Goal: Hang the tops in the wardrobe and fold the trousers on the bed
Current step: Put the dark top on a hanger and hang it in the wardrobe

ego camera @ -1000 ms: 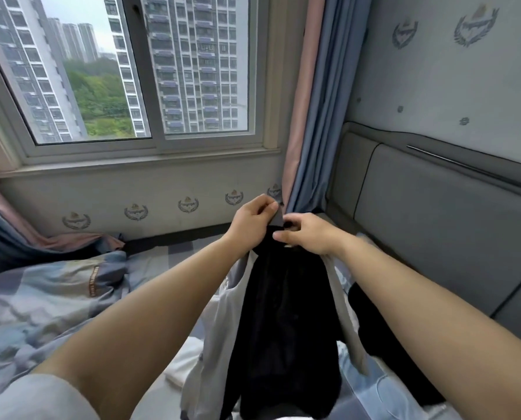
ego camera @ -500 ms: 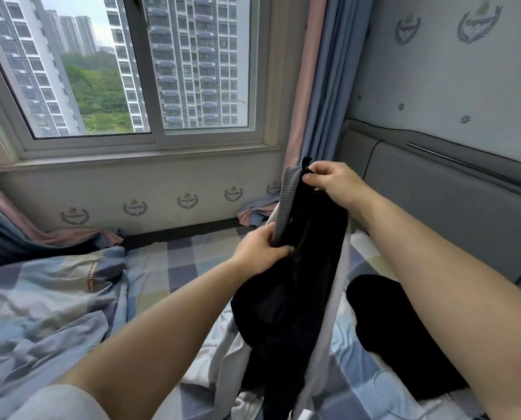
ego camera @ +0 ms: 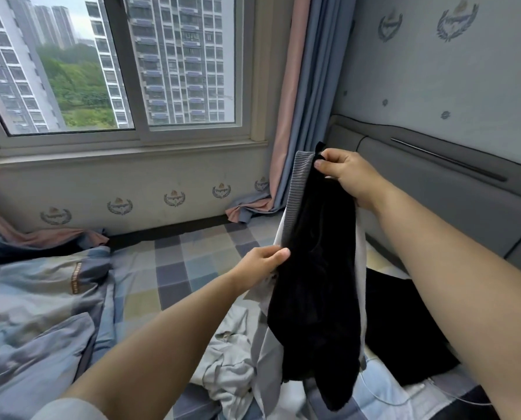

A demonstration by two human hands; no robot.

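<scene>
A black garment (ego camera: 316, 286) with a grey ribbed waistband and pale side panels hangs above the bed. My right hand (ego camera: 345, 174) pinches the top end of the waistband, held high near the headboard. My left hand (ego camera: 262, 265) grips the lower end of the same band, below and to the left. The fabric droops down between my arms onto the bed. A second black garment (ego camera: 404, 331) lies flat on the checked sheet (ego camera: 174, 268) behind it, partly hidden by my right forearm. A crumpled white garment (ego camera: 232, 362) lies beneath.
A rumpled blue checked duvet (ego camera: 37, 313) covers the bed's left side. The window (ego camera: 116, 71) and its wall close off the far side. Pink and blue curtains (ego camera: 295, 95) hang in the corner. A grey padded headboard (ego camera: 453, 189) runs along the right.
My hands parted from one point on the waistband: the right hand rose with the top end, the left dropped to the lower end. The band now stretches upright between them.
</scene>
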